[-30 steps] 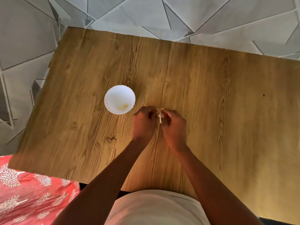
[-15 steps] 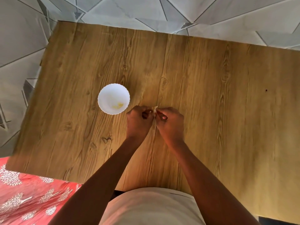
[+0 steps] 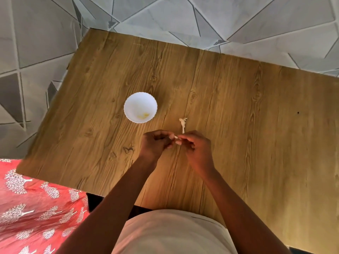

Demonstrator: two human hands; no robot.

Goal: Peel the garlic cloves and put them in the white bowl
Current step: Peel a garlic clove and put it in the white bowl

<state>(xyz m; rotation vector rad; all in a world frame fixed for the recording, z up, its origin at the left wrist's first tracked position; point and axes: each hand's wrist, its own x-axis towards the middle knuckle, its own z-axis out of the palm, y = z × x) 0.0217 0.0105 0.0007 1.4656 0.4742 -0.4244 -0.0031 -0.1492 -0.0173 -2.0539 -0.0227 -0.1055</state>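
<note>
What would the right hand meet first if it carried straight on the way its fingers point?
The left hand: the right hand points left, fingertips nearly meeting it around a small pale piece. The white bowl lies farther up-left, probably off that line.

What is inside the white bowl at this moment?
The white bowl holds a few small yellowish bits near its bottom right; too small to tell whether they are peeled garlic. Nothing covers the bowl's inside.
</note>
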